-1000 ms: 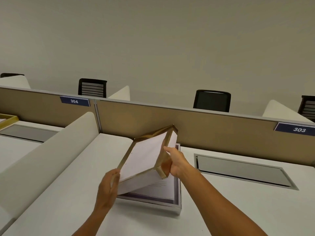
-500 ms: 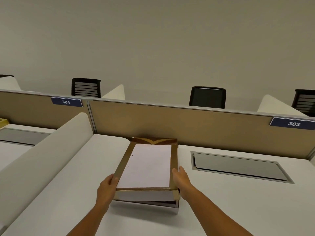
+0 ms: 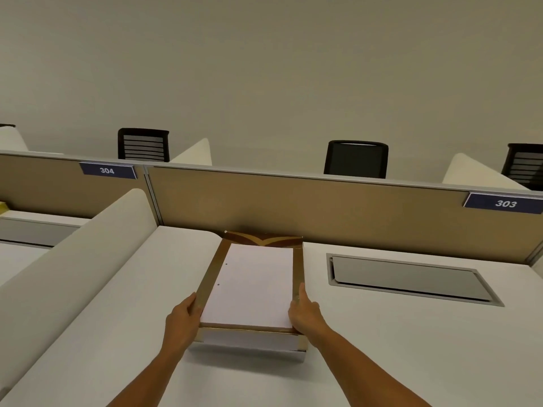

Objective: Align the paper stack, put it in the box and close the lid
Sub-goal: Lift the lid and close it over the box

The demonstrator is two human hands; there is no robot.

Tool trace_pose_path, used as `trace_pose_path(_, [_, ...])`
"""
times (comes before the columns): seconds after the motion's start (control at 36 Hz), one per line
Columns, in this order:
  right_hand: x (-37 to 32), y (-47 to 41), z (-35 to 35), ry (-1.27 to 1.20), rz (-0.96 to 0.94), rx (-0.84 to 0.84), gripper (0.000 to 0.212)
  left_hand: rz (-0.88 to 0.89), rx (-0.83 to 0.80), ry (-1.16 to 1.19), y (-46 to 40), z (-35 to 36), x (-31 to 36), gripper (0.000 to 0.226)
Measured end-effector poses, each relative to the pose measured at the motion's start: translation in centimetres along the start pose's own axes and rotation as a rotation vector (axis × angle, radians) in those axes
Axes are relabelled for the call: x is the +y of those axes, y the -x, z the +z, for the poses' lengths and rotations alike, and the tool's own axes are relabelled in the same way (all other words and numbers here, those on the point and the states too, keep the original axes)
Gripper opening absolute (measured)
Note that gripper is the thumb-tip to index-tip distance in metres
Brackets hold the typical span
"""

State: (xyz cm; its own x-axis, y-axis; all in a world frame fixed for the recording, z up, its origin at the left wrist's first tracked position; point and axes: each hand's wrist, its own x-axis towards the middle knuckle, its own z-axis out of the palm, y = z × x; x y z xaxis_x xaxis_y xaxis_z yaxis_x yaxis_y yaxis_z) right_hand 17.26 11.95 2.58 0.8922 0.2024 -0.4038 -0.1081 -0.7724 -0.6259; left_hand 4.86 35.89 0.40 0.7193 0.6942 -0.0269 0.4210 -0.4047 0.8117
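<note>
I see my left hand (image 3: 182,314) clamped on the lid (image 3: 249,286) at its left edge, near its front corner, thumb on top and the other fingers (image 3: 192,304) curled round the rim. The lid, white-topped with a gold-brown border, sits on the box (image 3: 296,354), which rests on the desk (image 3: 382,333) against its back edge at the tan partition (image 3: 293,207). The paper stack is hidden under the lid. My right hand (image 3: 304,314) grips the lid's right edge, thumb up along the rim.
</note>
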Motion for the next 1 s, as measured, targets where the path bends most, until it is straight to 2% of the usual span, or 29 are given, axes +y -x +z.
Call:
trace_pose_path(0.33, [0.7,-0.6,0.5,0.14,-0.01,-0.066,0.075,-0.019,-0.038,-0.048,-0.2,0.3,-0.6,0.045])
trace_pose_path(0.83, [1.5,-0.8,0.5,0.074,-0.036,-0.091,0.073,-0.025,-0.092,-0.157,-1.4,1.5,-1.8,0.045])
trace_pose_path(1.0, [1.6,-1.0,0.9,0.024,0.007,-0.112,0.073,-0.039,-0.093,-0.17,-1.4,2.0,-2.3,0.043])
